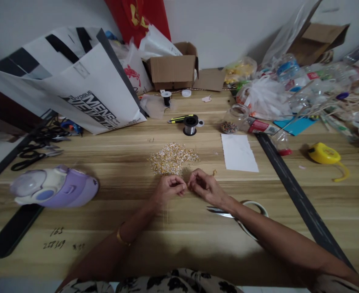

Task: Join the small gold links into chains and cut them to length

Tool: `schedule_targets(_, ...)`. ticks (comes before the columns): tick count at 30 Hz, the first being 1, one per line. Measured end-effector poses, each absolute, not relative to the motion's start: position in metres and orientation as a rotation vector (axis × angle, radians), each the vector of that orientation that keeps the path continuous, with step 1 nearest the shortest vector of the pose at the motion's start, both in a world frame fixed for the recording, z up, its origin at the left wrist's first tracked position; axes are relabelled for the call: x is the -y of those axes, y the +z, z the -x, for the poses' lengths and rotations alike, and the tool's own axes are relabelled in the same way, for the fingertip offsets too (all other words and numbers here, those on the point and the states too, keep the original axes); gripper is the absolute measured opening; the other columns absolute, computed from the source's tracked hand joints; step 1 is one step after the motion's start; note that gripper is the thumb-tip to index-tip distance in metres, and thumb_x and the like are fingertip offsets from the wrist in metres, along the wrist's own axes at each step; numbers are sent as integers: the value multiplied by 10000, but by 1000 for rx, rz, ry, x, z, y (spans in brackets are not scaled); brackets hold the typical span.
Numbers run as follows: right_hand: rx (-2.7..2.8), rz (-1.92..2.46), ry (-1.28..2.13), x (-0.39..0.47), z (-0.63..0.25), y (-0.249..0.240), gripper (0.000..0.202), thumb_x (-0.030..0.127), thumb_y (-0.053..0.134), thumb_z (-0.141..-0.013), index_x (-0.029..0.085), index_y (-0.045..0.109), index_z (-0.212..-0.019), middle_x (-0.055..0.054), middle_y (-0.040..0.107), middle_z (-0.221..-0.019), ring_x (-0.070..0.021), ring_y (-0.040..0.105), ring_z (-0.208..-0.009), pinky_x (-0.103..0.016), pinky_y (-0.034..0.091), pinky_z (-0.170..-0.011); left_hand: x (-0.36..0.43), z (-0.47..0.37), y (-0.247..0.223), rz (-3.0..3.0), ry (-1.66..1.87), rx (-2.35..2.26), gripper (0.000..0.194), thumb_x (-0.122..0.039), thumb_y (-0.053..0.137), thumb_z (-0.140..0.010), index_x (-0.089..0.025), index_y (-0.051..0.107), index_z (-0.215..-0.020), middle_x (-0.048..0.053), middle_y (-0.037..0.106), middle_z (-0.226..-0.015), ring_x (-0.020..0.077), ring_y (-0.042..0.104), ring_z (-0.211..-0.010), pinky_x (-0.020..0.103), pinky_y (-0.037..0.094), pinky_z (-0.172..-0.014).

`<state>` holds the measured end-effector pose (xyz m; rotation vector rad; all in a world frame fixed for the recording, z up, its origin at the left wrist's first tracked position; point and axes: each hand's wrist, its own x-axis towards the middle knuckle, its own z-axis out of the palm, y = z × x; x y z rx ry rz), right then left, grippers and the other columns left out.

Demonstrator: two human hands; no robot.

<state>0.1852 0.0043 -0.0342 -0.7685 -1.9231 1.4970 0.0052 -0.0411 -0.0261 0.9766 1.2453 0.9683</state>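
Above the wooden table, my left hand (170,188) is closed in a pinch, with a thin pale strand (164,213) hanging down from it. Close beside it, my right hand (206,187) pinches too; what lies in its fingertips is too small to make out. Just beyond both hands spreads a pile of small gold and silver beads or findings (171,158). A small gold piece (214,173) rests beside my right hand. Under my right forearm lie scissors (220,211) with a pale handle, partly hidden.
Past the pile stand a spool of wire (190,126), a yellow cutter (177,119) and a jar of beads (234,120). White paper (239,152) and a tape measure (324,154) lie rightward. Leftward are a purple bottle (75,189), pliers (35,156), a phone (13,230) and a paper bag (90,89).
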Motion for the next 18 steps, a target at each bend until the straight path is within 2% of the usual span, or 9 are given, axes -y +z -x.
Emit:
schedule_targets(6,1868,749,1606,-5,-182,-33,189,346,593,-831,170,526,-820,14,495,-693,-101,428,-610,-215,327,-542,41,-4,-23,-987,967,-1247,202,-287,716,-657,-108,625,-672,7,625,-563,88,560,-507,206,459,-527)
schedule_targets(11,1816,764,1718,-6,-181,-29,256,407,615,-808,156,569,-823,-2,533,-714,-105,457,-619,-223,343,-551,40,-4,-23,-985,966,-1238,199,-285,716,-654,-108,628,-675,4,626,-561,88,560,-504,208,460,-526)
schedule_targets(18,1870,786,1641,-6,-182,-36,196,332,612,-815,137,614,-838,-24,590,-749,-115,508,-659,-230,379,-589,41,-4,-24,-990,967,-1243,210,-297,713,-657,-107,627,-680,6,627,-563,91,566,-513,210,466,-531)
